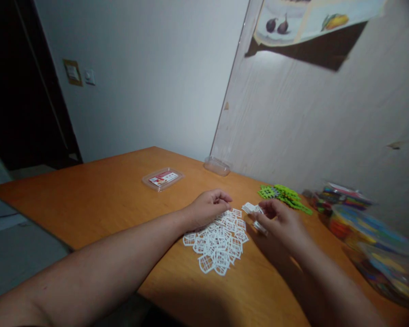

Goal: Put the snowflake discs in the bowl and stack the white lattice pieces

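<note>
Head camera: white lattice pieces (221,245) lay heaped on the counter (105,190), seemingly being stacked at right. Left hand (207,209) curled at the heap, right hand (280,219) beside the small stack (248,207); whether either pinched couldn't be told. Next likely called for lifting another.

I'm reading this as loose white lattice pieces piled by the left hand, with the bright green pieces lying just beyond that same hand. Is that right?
Not quite: the head view shows the bright green pieces just beyond the right hand, not the left hand. The white lattice pieces are piled by the left hand, as you said.
</note>
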### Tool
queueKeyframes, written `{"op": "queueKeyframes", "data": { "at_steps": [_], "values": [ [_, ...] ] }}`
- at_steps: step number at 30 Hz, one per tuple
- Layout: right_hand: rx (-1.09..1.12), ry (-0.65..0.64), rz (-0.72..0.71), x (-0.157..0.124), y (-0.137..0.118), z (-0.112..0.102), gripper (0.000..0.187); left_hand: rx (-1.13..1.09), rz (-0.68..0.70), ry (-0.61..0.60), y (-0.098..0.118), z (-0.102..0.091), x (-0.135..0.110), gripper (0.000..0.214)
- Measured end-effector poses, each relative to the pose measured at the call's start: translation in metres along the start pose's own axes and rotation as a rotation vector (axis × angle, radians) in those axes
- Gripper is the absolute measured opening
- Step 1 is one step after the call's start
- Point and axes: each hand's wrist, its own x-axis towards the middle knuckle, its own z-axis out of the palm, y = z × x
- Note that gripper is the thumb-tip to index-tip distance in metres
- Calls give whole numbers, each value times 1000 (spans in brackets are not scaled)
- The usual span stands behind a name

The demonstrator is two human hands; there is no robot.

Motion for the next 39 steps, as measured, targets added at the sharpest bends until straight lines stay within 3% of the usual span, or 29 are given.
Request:
{"op": "queueKeyframes", "data": {
  "at_steps": [5, 9, 12, 16, 22, 27, 31, 34, 39],
  "values": [
    [-17, -69, 128, 5, 28, -11, 14, 80, -3, 129, 0, -4, 3, 18],
    [-11, -149, 117, 3, 40, -9, 19, 110, -11, 144, -5, -8, 7, 18],
    [7, -119, 111, 1, 39, -8, 19, 124, -24, 148, -9, -10, 9, 19],
    [72, -11, 73, -6, 30, 1, 17, 145, -23, 145, -10, -11, 10, 18],
    [-62, -258, -238, -16, -1, 27, 23, 198, -44, 108, -14, -13, 13, 17],
    [-142, -283, -366, -21, -29, 46, 26, 240, -13, 53, -18, -12, 13, 16],
    [-133, -260, -385, -18, -31, 53, 22, 261, -10, 44, -17, -11, 12, 17],
    [7, -178, -308, -11, -20, 45, 25, 284, -9, 58, -14, -11, 11, 16],
    [331, -56, 99, -2, -1, 7, 31, 276, -29, 58, -9, -11, 10, 15]
  ]
}}
